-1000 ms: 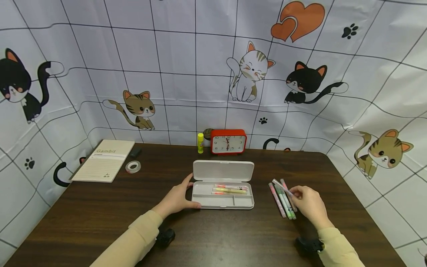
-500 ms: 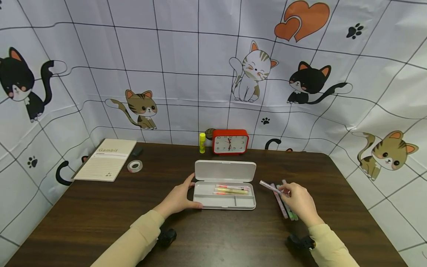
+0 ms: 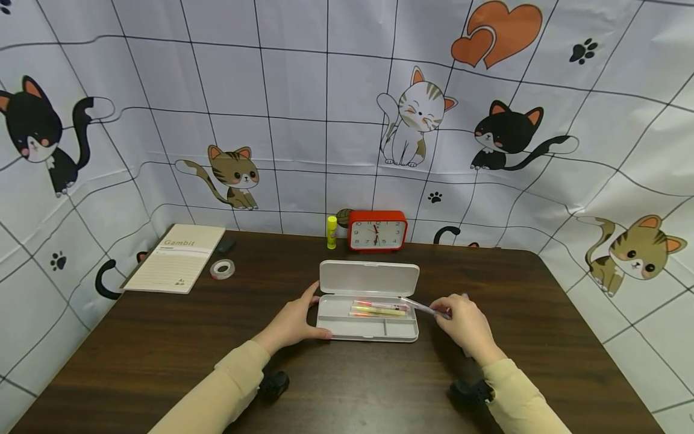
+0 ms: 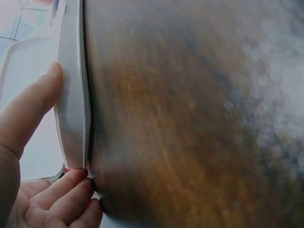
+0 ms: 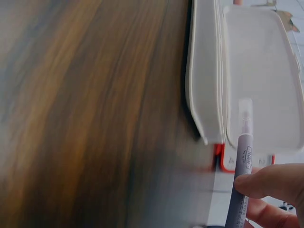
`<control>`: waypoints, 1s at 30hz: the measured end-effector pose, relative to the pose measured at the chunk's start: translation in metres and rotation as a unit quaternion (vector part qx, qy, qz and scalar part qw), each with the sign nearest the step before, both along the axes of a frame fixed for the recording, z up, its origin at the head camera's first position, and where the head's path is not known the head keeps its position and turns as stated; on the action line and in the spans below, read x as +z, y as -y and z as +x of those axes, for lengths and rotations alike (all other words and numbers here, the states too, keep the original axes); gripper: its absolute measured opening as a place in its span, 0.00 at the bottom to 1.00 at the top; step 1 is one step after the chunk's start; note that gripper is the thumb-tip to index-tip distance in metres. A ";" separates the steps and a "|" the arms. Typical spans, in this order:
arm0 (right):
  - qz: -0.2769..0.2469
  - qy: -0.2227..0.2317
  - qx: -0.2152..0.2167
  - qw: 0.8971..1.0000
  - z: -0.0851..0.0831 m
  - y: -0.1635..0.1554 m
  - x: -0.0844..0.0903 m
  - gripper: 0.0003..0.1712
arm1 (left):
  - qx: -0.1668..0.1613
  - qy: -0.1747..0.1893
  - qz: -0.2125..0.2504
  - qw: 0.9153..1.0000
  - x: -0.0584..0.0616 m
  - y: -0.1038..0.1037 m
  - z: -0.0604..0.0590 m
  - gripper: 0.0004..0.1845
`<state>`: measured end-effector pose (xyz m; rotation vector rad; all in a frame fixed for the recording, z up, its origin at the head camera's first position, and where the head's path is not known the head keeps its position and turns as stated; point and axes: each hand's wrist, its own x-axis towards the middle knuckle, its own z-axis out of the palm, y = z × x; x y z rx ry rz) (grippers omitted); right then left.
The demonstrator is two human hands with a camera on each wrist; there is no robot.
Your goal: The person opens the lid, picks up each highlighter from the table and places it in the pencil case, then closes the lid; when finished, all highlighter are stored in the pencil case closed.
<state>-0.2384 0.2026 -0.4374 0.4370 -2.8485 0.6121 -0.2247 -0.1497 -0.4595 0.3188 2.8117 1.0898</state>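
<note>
The right hand point(image 3: 465, 325) pinched a pale lilac highlighter pen point(image 3: 425, 308) between thumb and fingertips, gripping it near its rear end. The capped tip projected over the right edge of the open white pencil case point(image 3: 368, 328). In the right wrist view the pen point(image 5: 241, 166) lay roughly parallel to the case wall, with its clear cap level with the lid.

The left hand point(image 3: 293, 322) rested against the left end of the case, thumb at the front corner and fingers spread along the short side, touching it without lifting it. In the left wrist view the thumb point(image 4: 31, 107) lay flat on the case rim.

The tray already held three pens point(image 3: 378, 308), lying lengthwise in the long rear compartment. The narrow front compartments showed nothing inside.

For a clean placement, the pen would best be turned parallel to those three, lowered into the same compartment, and released only once its barrel lay below the rim. The left hand's bracing seemed worth keeping, since the light case could slide on the worktop point(image 3: 162, 349).

The case lid point(image 3: 370, 277) stood open toward the rear. Behind it were a red clock point(image 3: 376, 230) and a yellow glue stick point(image 3: 331, 232). At far left lay a notebook point(image 3: 176, 259), a tape roll point(image 3: 222, 269) and a small dark eraser point(image 3: 226, 245).
</note>
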 end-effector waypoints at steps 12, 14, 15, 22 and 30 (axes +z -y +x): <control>-0.004 -0.019 0.048 0.999 -0.004 0.035 0.002 0.08 | 0.002 0.004 0.001 1.000 0.000 0.001 0.000 0.61; -0.008 -0.016 0.051 0.999 -0.004 0.041 0.002 0.08 | 0.001 0.006 0.001 1.000 0.000 0.001 0.000 0.62; -0.007 -0.013 0.051 0.999 -0.004 0.044 0.003 0.08 | 0.000 0.007 0.000 1.000 0.000 0.001 0.000 0.62; -0.004 -0.001 0.068 0.998 -0.007 0.065 0.003 0.07 | -0.002 0.004 -0.007 1.000 0.002 0.001 0.000 0.62; -0.006 -0.013 0.069 0.998 -0.008 0.079 0.001 0.07 | -0.005 0.003 -0.012 1.000 0.003 0.001 0.000 0.62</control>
